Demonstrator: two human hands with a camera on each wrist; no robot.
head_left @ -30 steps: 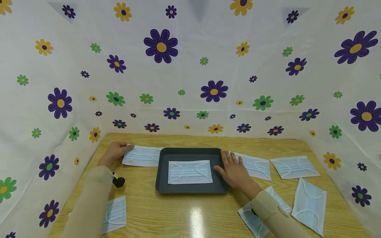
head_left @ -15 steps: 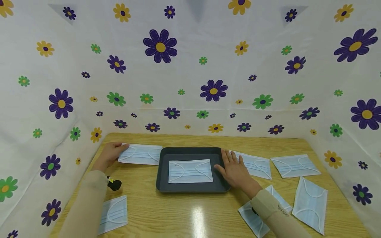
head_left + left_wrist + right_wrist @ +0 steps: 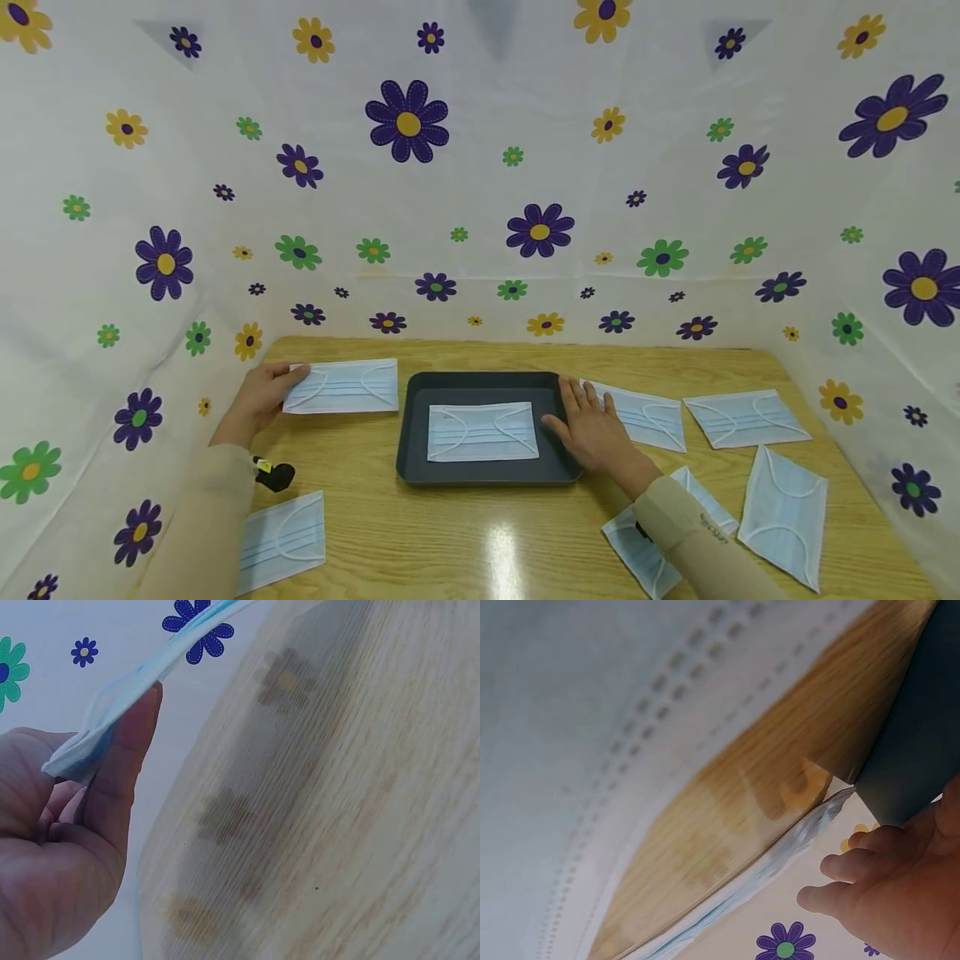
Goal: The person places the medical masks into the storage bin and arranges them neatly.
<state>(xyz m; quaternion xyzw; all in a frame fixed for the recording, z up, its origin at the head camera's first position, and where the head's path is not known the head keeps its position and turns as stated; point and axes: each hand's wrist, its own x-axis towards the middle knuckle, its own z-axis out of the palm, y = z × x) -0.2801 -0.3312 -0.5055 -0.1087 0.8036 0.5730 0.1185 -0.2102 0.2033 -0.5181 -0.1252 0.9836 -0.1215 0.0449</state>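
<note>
My left hand (image 3: 258, 398) pinches the left end of a pale blue face mask (image 3: 345, 386), left of the dark grey tray (image 3: 480, 475). In the left wrist view that mask (image 3: 127, 694) is seen edge-on between thumb and fingers, raised over the table. Inside the tray another face mask (image 3: 483, 432) lies flat with its ear loops on top. My right hand (image 3: 592, 429) rests with straight fingers on the tray's right rim. From the right wrist, the fingers (image 3: 847, 866) show extended beside the tray's dark wall (image 3: 922, 727).
Right of the tray lies a mask (image 3: 645, 417), partly behind my right hand. Further right are a flat mask (image 3: 746, 418) and an upright-lying one (image 3: 783, 517). More mask (image 3: 637, 550) shows under my right forearm, and one (image 3: 288, 537) by my left sleeve. Flowered cloth (image 3: 480, 192) encloses the wooden table.
My left hand has drawn its mask leftward, away from the tray's left edge, and a gap now shows between them. The right hand stays on the tray rim.
</note>
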